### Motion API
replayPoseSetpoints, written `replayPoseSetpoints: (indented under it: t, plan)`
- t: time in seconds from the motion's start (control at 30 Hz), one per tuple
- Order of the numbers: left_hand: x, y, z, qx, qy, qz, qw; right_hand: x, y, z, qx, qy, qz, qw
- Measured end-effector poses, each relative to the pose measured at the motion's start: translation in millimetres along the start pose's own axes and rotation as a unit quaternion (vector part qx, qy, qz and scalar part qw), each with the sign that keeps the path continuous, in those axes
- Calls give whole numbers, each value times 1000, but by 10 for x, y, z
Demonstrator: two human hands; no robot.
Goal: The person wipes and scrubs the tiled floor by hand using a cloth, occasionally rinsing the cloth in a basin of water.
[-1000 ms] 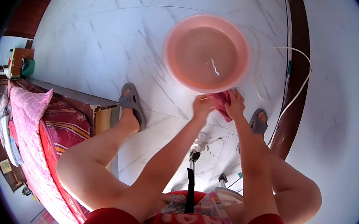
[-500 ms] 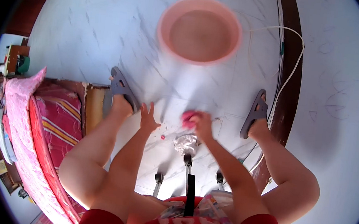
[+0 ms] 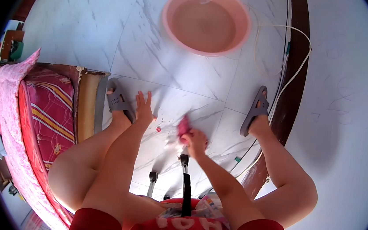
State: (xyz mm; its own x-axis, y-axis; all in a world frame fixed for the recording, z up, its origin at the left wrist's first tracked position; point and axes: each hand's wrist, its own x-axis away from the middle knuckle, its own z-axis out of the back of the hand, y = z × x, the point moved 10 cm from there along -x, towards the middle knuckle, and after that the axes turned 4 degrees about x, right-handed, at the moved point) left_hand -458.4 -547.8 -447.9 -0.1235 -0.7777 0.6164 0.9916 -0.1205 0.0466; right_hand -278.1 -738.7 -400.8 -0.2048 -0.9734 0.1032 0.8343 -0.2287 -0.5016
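Observation:
My right hand (image 3: 196,143) is closed on a dark pink cloth (image 3: 184,126), blurred by motion, low over the floor or on it; I cannot tell which. Under the cloth, a whitish crumpled thing (image 3: 171,143) shows only as a smear, mostly hidden. My left hand (image 3: 144,109) has its fingers apart and holds nothing, beside the grey slipper (image 3: 119,100) on my left foot. A small red bit (image 3: 158,129) lies on the floor between my hands, among tiny crumbs.
A pink basin (image 3: 168,27) of cloudy water stands ahead on the marbled floor (image 3: 170,69). White cable (image 3: 301,66) runs along the right wall. To the left is a bed with pink bedding (image 3: 45,101). Wheeled chair legs (image 3: 153,176) stand below me.
My right hand and the pink cloth have moved back toward me and slightly left, over the white crumpled thing. My left hand has shifted a little forward and left. The view has tilted slightly.

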Motion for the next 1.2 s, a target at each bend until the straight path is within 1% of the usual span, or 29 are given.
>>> replayPoseSetpoints:
  t: [0.03, 0.1, 0.13, 0.17, 0.2, 0.23, 0.3, 0.33, 0.4, 0.47, 0.5, 0.53, 0.57, 0.6, 0.63, 0.7, 0.73, 0.77, 0.8, 0.83, 0.87, 0.9, 0.93, 1.0, 1.03, 1.07, 1.1, 1.17, 1.2]
  plan:
    - [8, 4, -6, 15, -13, 6, 1000, 37, -206, 11, -57, -8, 58, 997]
    - [-7, 4, 9, 36, 4, -3, 999, -255, -186, 177, -182, 9, 61, 981]
    - [19, -9, 4, 54, 17, -10, 998, -477, -213, 635, -119, 90, 55, 987]
    - [45, -32, -30, 54, 14, -8, 998, -628, 524, 336, -375, 62, -250, 891]
    - [55, -15, 11, 69, 35, -18, 997, -878, 904, 261, -452, 37, -317, 833]
    - [45, 0, 61, 84, 58, -28, 994, -1245, 858, 828, -56, 126, -88, 987]
    - [19, -31, 27, 88, 59, -31, 994, -1717, 1462, 1094, 6, 174, -161, 971]
    - [12, -29, 12, 89, 60, -39, 993, -1920, 1930, 972, -6, 136, -245, 960]
    - [29, -19, 53, 97, 57, -33, 993, -2072, 2125, 755, -20, 94, -321, 942]
    - [45, -30, 59, 102, 53, -26, 993, -2081, 1501, 556, 131, 57, -258, 955]
    - [39, -36, 53, 100, 52, -28, 993, -1980, 1156, 317, 116, 83, -194, 970]
    - [32, -31, 56, 98, 53, -31, 993, -1745, 512, 202, 210, 109, -69, 969]
    - [54, -23, 99, 98, 53, -29, 993, -1533, 148, 12, 156, 23, -28, 987]
    - [84, 4, 156, 99, 40, -31, 994, -1276, -193, -186, 125, -7, 69, 990]
    - [97, 9, 178, 100, 28, -33, 994, -1017, -468, -330, 86, -38, 134, 986]
    - [55, -104, 141, 114, 59, -41, 991, -657, -810, -411, -38, -136, 204, 969]
    - [1, -127, 93, 52, 65, -81, 993, -738, -914, -379, -39, -138, 214, 966]
    - [-46, -174, 35, -12, 70, -119, 990, -897, -893, -312, -167, -140, 151, 964]
    - [-76, -262, 38, -34, 84, -137, 986, -1042, -827, -313, -292, -144, 83, 942]
    - [-56, -364, 108, -32, 85, -127, 988, -1359, -885, -97, -246, -54, 126, 959]
    - [-12, -577, 255, -8, 74, -39, 997, -1645, -932, 120, -189, 41, 157, 968]
    - [53, -776, 397, 17, 61, 48, 997, -2037, -913, 135, -140, 47, 134, 980]
    - [84, -931, 437, 63, 9, 112, 992, -2454, -932, 189, -129, 86, 134, 979]
    - [32, -1041, 294, 108, 27, 101, 989, -3198, -1005, 233, -119, 144, 116, 976]
    - [34, -1089, 249, 151, 47, 86, 984, -3494, -1011, 157, -96, 160, 100, 977]
    - [34, -1140, 232, 151, 46, 93, 983, -3717, -945, -20, -66, 117, 8, 991]
    - [21, -1134, 220, 160, 40, 87, 982, -3709, -1048, -94, -68, 113, 11, 991]
    - [-3, -1145, 184, 168, 33, 84, 982, -3631, -1305, -362, 64, 46, 37, 996]
    - [-16, -1156, 154, 166, 41, 81, 982, -3436, -1469, -561, 66, 48, 126, 989]
